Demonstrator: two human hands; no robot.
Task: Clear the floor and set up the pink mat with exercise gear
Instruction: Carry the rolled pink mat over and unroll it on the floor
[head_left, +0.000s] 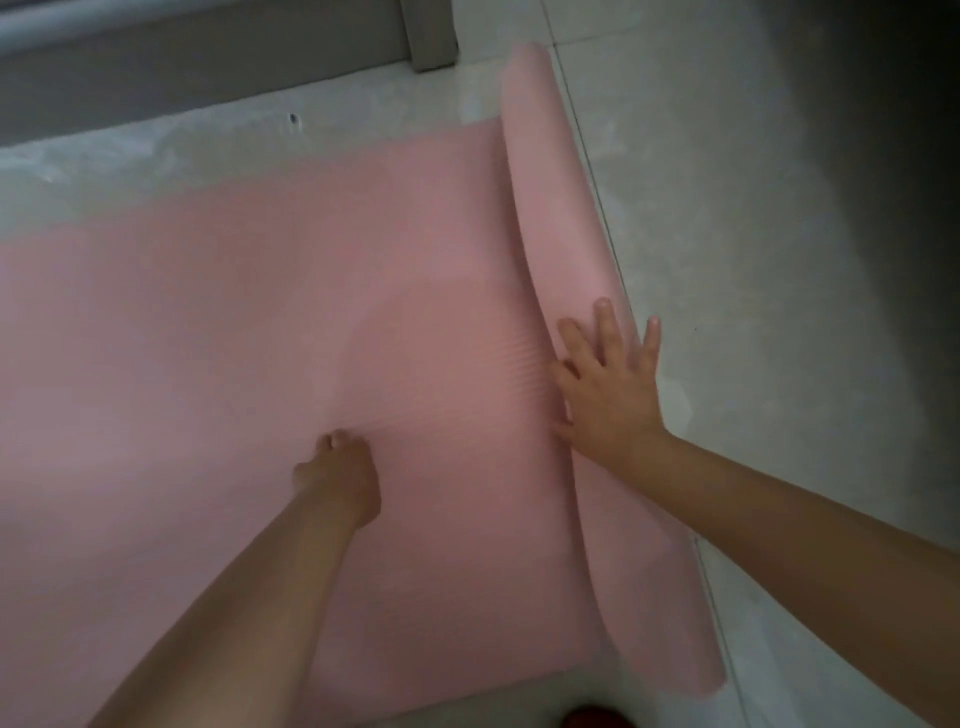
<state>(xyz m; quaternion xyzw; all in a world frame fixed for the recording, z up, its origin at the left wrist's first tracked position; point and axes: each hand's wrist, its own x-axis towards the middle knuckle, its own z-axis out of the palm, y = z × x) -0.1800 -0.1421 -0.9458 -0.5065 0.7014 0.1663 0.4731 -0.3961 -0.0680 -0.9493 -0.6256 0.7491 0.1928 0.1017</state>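
Note:
The pink mat (208, 338) lies mostly unrolled on the pale tiled floor, with fine ribs on its surface. Its right end (550, 218) still curls up in a loose roll that runs from top to bottom of the view. My right hand (608, 384) rests flat on that curled end, fingers spread. My left hand (340, 475) presses down on the flat part of the mat, its fingers bent under and touching the surface. Neither hand holds anything.
Pale floor tiles (753, 260) extend to the right of the mat, darkening toward the far right. A grey ledge or frame (208, 67) runs along the top. A small red object (592, 718) peeks in at the bottom edge.

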